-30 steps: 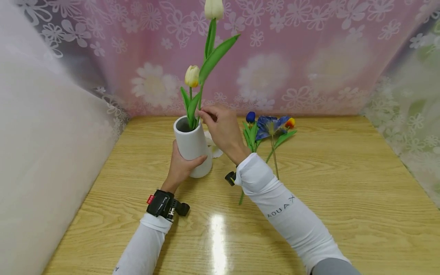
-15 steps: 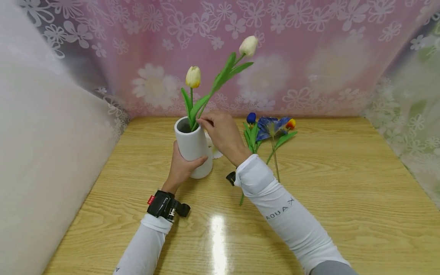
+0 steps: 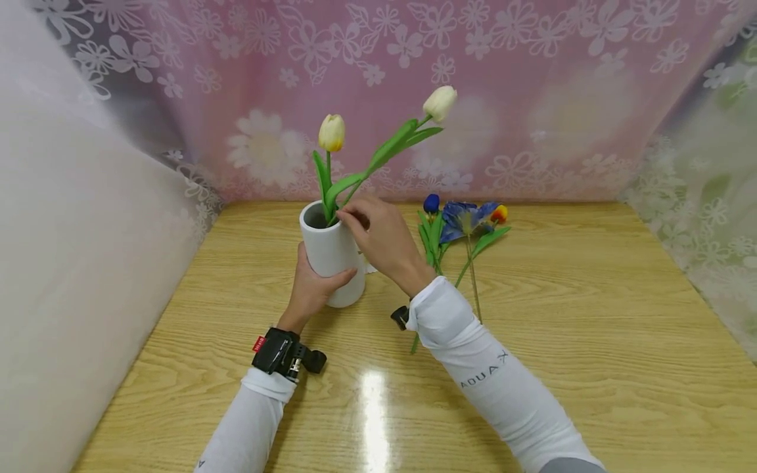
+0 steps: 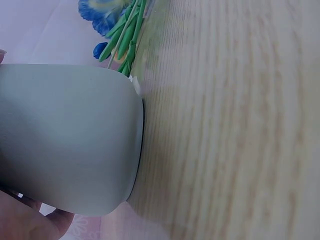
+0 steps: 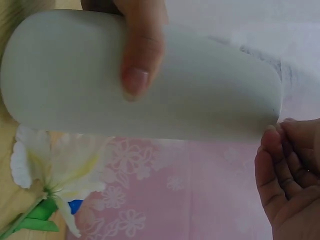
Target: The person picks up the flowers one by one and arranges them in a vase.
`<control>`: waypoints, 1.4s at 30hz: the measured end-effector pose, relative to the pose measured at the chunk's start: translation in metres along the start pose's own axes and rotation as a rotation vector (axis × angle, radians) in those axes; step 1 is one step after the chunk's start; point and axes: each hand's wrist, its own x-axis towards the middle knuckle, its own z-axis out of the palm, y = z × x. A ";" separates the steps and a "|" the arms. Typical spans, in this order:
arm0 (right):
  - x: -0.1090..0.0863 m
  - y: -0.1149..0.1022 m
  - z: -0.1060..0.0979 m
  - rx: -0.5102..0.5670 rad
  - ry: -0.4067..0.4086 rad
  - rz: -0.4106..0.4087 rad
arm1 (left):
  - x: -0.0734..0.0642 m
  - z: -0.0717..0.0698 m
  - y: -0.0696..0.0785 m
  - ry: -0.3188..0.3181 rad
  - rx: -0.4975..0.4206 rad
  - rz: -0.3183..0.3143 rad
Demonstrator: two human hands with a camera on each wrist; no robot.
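Note:
A white vase (image 3: 331,253) stands upright on the table, and my left hand (image 3: 313,282) grips its lower body, thumb across the front. Inside it stands a cream tulip with a yellow base (image 3: 332,133). At the rim's right side my right hand (image 3: 381,233) pinches the stem of a second, white tulip (image 3: 440,104), which leans far to the right with its lower end in the vase mouth. In the right wrist view the fingertips (image 5: 272,137) meet at the vase rim; the stem between them is hidden there.
Right of the vase lie a blue tulip (image 3: 432,203), a blue open-petalled flower (image 3: 467,219) and an orange-yellow tulip (image 3: 500,212). A white lily (image 5: 55,165) lies close behind the vase. A floral curtain (image 3: 503,118) hangs at the table's back edge.
The white tulip has come down into the vase and tipped over to the right. My right hand has lowered slightly with its stem. My left hand keeps its grip on the vase.

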 end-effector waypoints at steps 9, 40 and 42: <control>-0.022 0.026 -0.001 0.049 0.055 0.062 | -0.001 0.001 0.001 0.017 0.027 0.009; -0.079 0.108 -0.030 -0.052 -0.079 0.492 | 0.000 0.002 0.000 0.013 0.030 0.006; -0.081 0.112 -0.031 -0.069 -0.119 0.526 | 0.000 0.002 0.000 0.016 0.034 0.008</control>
